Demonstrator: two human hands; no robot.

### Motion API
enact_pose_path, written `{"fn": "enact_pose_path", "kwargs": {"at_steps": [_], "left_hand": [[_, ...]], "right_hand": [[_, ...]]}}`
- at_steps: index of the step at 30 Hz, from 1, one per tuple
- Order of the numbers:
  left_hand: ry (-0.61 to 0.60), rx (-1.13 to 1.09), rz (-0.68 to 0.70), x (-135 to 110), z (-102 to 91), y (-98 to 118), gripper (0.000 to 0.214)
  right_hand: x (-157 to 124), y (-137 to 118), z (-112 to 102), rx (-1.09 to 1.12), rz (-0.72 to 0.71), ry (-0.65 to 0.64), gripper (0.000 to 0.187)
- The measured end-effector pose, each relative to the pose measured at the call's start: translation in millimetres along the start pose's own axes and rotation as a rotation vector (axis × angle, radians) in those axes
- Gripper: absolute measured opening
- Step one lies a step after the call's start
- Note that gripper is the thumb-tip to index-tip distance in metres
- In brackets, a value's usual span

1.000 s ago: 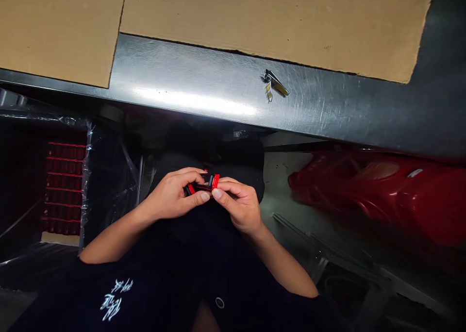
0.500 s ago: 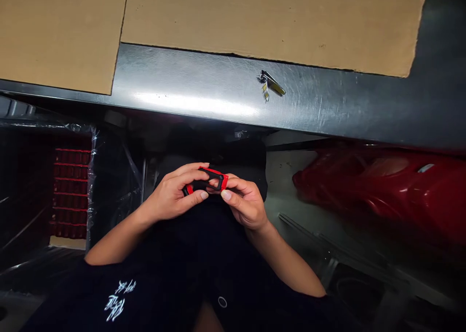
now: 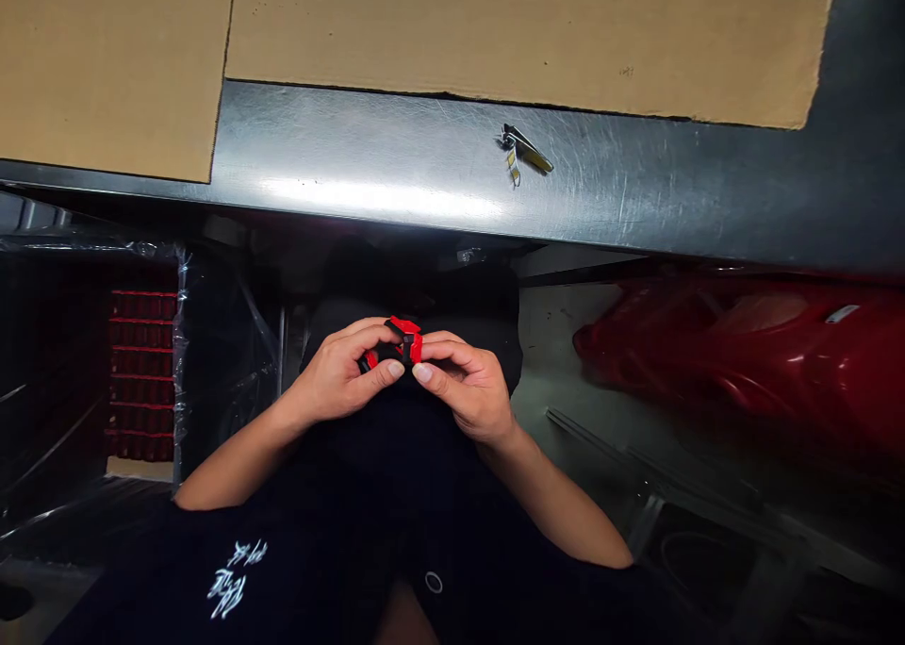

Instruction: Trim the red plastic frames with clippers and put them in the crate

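Observation:
Between my two hands, over my lap, is a small red and black plastic part [image 3: 415, 347] with an opening in its middle. My left hand [image 3: 344, 372] is closed around its left side, thumb along the lower edge. Fingertips and thumb of my right hand [image 3: 470, 381] pinch its right red end. The fingers hide much of the part, so its exact kind does not show. On the metal table [image 3: 339, 155] beyond my hands lies a nail clipper [image 3: 524, 151] with its lever swung out.
Cardboard sheets [image 3: 509, 32] cover the back of the table. To the left stands a plastic-lined box [image 3: 181, 343] with stacked rows of red parts [image 3: 142, 376]. A large glossy red object [image 3: 749, 353], perhaps bagged, is at the right under the table edge.
The red and black part has turned in my hands, showing more of its red end. My right hand has shifted slightly left, closer to my left hand.

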State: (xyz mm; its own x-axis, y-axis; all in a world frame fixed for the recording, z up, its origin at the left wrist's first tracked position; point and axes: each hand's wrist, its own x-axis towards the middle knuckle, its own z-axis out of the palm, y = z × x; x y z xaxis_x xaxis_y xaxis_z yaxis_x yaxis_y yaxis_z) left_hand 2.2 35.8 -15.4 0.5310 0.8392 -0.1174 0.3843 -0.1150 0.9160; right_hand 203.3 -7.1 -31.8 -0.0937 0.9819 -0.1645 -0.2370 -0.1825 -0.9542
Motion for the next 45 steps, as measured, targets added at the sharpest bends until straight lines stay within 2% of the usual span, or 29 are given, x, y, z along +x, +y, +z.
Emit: {"fn": "enact_pose_path", "kwargs": {"at_steps": [8,12,16,21,26,29,32,34,39,45], "left_hand": [[-0.041,-0.139,-0.138,4,0.9,2,0.043],[-0.122,-0.172,-0.091,7,-3.7,3,0.032],[-0.213,-0.073,-0.075,6,-6.9,3,0.024],[-0.100,-0.016,-0.053,1,-3.3,1,0.038],[-0.008,0.064,-0.071,-1,0.1,8,0.034],[-0.031,0.053,-0.087,2,1.8,13,0.035],[-0.093,-0.035,-0.122,4,2.9,15,0.045],[-0.089,-0.099,-0.154,5,2.8,13,0.048],[-0.084,-0.128,-0.139,3,-0.7,9,0.042],[-0.041,0.027,-0.044,-1,-2.5,16,0.024]], "right_hand": [[-2,3,5,-0.092,-0.026,-0.009,0.013],[-3,4,5,-0.100,-0.055,0.012,0.009],[-4,3,4,-0.061,-0.058,0.029,0.009],[-3,3,4,-0.050,-0.012,0.017,0.014],[-2,4,2,-0.043,-0.024,0.006,0.011],[-2,3,2,-0.054,-0.014,0.011,0.015],[-3,2,2,-0.057,0.018,0.016,0.021],[-4,2,1,-0.039,0.041,0.014,0.022],[-5,4,0,-0.008,0.037,-0.001,0.020],[-5,1,0,-0.028,0.000,-0.055,0.020]]}}
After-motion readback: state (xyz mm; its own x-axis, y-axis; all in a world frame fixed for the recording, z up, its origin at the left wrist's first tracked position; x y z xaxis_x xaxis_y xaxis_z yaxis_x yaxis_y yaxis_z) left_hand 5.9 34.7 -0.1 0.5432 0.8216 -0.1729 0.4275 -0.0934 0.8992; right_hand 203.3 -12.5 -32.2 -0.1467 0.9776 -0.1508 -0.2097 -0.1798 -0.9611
